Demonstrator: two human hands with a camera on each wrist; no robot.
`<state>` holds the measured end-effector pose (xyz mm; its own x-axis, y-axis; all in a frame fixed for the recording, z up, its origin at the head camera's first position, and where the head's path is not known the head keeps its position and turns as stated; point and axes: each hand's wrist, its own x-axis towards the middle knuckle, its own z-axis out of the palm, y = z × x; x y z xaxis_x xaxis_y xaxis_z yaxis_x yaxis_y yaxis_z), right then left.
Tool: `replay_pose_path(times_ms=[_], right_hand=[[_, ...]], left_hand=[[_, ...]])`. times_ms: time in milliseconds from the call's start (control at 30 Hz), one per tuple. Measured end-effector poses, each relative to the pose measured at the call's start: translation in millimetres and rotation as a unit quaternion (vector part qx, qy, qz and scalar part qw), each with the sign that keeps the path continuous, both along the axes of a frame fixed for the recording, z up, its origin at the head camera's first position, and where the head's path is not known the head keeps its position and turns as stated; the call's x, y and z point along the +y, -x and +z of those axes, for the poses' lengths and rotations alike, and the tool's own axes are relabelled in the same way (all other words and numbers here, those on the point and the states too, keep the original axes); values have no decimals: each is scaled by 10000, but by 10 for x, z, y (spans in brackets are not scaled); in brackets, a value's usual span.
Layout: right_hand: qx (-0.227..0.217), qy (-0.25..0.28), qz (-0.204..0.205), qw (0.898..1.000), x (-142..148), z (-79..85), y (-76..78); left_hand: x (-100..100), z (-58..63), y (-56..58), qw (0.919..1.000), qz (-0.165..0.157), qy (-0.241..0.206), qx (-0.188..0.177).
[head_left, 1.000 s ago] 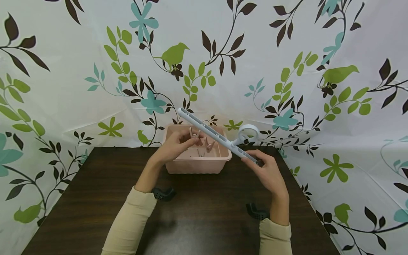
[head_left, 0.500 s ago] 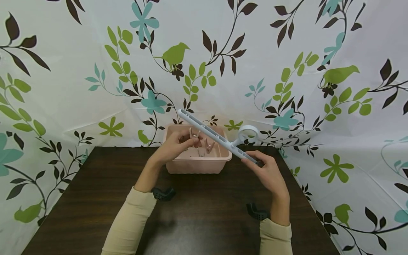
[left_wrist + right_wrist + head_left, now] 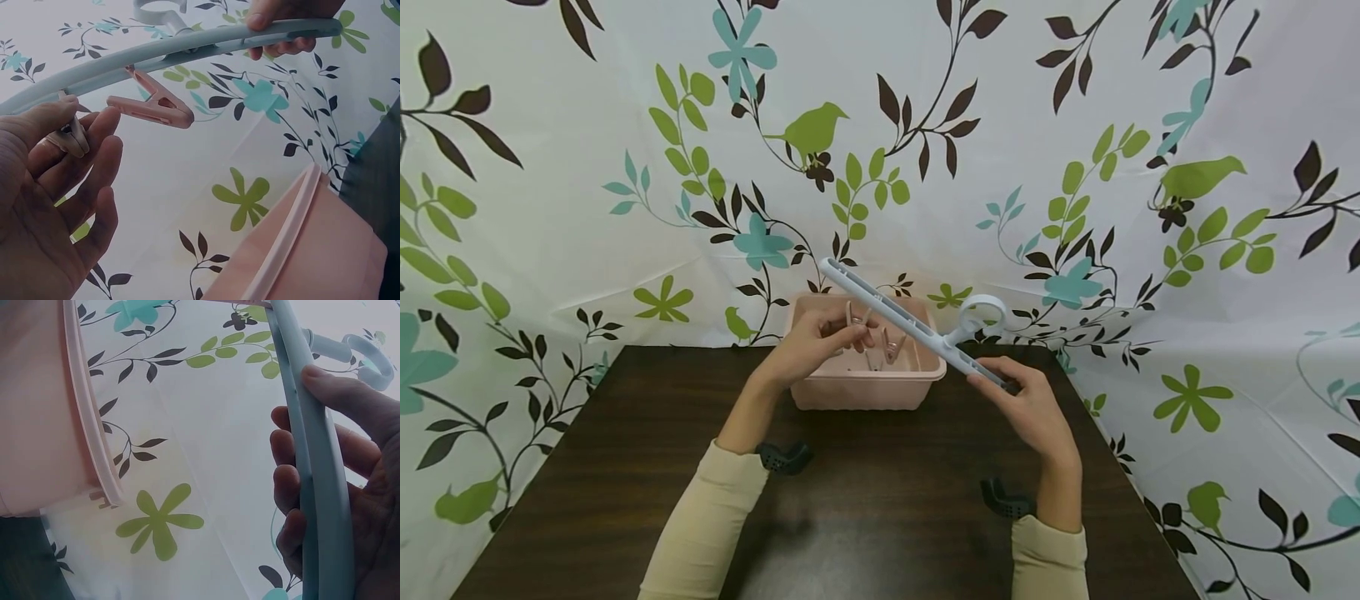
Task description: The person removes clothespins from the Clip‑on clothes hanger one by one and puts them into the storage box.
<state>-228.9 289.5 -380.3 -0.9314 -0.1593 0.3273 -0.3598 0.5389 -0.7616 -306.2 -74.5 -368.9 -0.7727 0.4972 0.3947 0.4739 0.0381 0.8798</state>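
A pale blue plastic clip hanger (image 3: pixel 895 309) is held tilted in the air, its far left end higher than its right end. My right hand (image 3: pixel 1028 408) grips the right end, fingers wrapped around the bar in the right wrist view. Between thumb and fingers, my left hand (image 3: pixel 805 348) pinches a small pale clothespin (image 3: pixel 76 137) right by the bar's underside. Farther along, a pink clothespin (image 3: pixel 156 112) hangs from the bar, apart from my left fingers. The hanger's round hook (image 3: pixel 983 298) points up and right.
Behind the hands, a pink plastic basin (image 3: pixel 865 393) stands at the back edge of the dark wooden table (image 3: pixel 880 483). A small pale item (image 3: pixel 874 360) shows inside it. A cloth (image 3: pixel 880 167) printed with leaves and birds covers the wall.
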Motion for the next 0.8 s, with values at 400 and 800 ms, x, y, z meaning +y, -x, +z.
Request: replay_pose_path(times_ms=[400, 800], right_hand=[[89, -121, -17, 9999, -7, -7, 13], [119, -117, -65, 9998, -14, -25, 31]], left_hand=[[5, -32, 35, 9997, 238, 36, -97], [4, -37, 25, 9978, 615, 201, 132]])
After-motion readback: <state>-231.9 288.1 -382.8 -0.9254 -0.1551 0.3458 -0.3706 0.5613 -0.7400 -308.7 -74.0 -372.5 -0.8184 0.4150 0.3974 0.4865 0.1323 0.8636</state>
